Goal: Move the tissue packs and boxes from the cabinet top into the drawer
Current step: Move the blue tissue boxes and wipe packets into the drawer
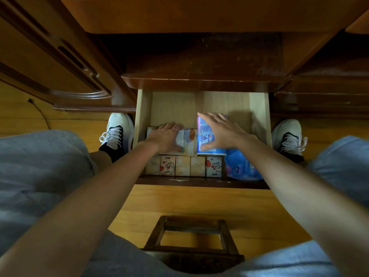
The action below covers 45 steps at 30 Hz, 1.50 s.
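Already my left hand [166, 136] lies flat, palm down, fingers loosely spread, pressing on the pale tissue packs [186, 141] in the drawer's middle row; it grips nothing that I can see, it only rests on top and seems to be nudging them into line. My right hand [221, 131] is wide open, thumb splayed low and fingers stretched over the blue-and-white tissue box [203, 134], touching or just above its top; whether it truly has hold of the box I cannot tell, since the palm hides the contact. Beside that box, toward the near right corner, sits a soft blue tissue pack [242, 166] with a purple print. Along the front wall runs a tidy row of small packs [182, 165], some with red hearts and a cartoon cat, standing side by side and touching. The drawer [142, 108] is pulled fully out, and its back half is bare wood, so there is room left. The cabinet top [203, 62] above it looks dark and scuffed, and I see no pack or box on the part in view, though its rear is shadowed. I judge the moving almost done: what remains is settling this box, squaring the rows, and perhaps shutting the drawer.
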### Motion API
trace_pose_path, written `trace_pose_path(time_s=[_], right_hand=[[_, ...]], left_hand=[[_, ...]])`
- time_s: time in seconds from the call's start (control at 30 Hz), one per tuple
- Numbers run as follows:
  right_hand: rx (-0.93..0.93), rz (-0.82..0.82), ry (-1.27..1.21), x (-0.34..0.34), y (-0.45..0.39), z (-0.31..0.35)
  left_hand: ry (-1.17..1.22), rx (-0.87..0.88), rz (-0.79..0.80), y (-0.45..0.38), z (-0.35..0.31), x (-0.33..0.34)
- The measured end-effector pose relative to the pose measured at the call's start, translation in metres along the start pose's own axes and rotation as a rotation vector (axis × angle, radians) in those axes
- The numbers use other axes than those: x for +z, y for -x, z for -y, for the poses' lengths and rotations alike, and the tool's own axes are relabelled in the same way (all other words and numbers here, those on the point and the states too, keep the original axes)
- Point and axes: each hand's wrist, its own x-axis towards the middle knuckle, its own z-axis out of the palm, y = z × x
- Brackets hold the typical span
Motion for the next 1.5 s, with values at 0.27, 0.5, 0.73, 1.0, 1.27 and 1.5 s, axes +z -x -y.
trace_pose_path(time_s=[0.27, 0.5, 0.73, 1.0, 1.27, 1.5], right_hand=[[0.427, -0.055, -0.011, -0.012, 0.036, -0.025], [0.372, 0.133, -0.035, 0.007, 0.052, -0.016], [0.386, 0.092, -0.109, 0.007, 0.053, -0.017], [0.481, -0.224, -1.047, -0.026, 0.027, -0.007], [0.276, -0.493, -1.738, -0.053, 0.033, 0.01], [0.34, -0.06, -1.759, -0.032, 0.046, 0.007]], left_hand=[[0.02, -0.004, -0.074, 0.01, -0.006, -0.003], [-0.02, 0.119, -0.257, 0.009, -0.025, -0.004], [-0.07, 0.164, -0.107, -0.006, -0.08, 0.012], [0.704, -0.116, -0.245, -0.03, -0.095, -0.002], [1.684, -0.159, -0.194, -0.023, -0.099, -0.048], [2.064, -0.239, 0.079, -0.007, -0.093, -0.045]])
